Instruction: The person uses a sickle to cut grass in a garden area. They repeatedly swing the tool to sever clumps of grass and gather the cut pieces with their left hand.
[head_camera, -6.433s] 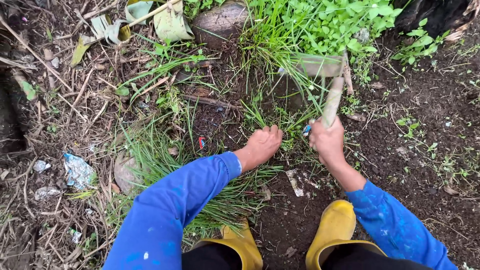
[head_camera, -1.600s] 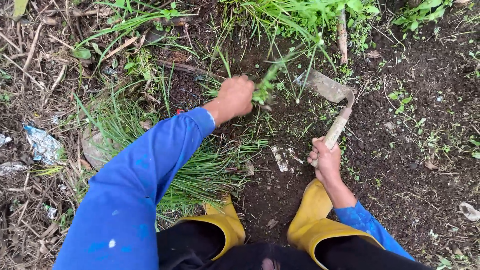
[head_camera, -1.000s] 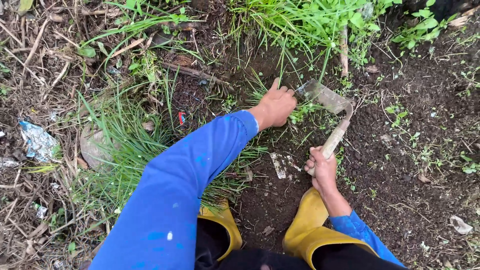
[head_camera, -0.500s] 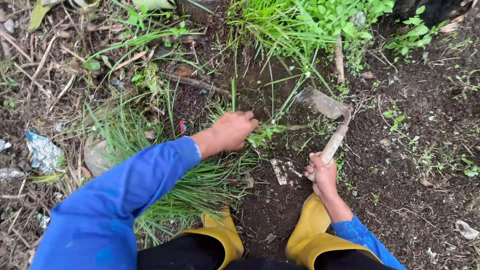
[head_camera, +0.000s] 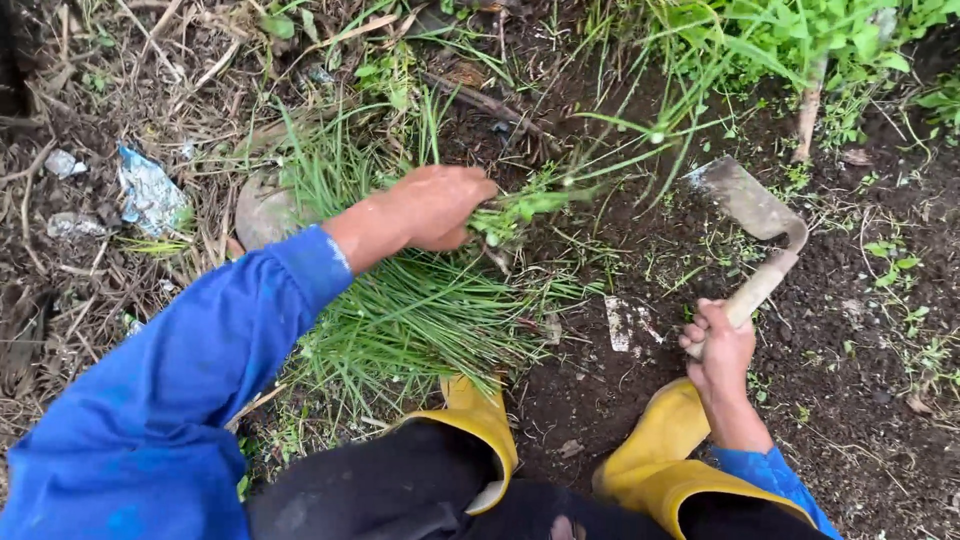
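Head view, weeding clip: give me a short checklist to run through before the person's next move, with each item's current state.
1. Left hand closed on the grass tuft: ok, fingers wrapped round its base.
2. Right hand gripping the hand hoe by its wooden handle: ok.
3. Hoe blade away from the left hand: ok, bare soil lies between them.
4. Blade away from the yellow boots: ok, it rests on the ground ahead of them.
5. Tuft's roots free of the soil: cannot tell, hidden by the hand and blades.
6. Pile of cut grass clear of the blade: ok, it lies left of the boots.
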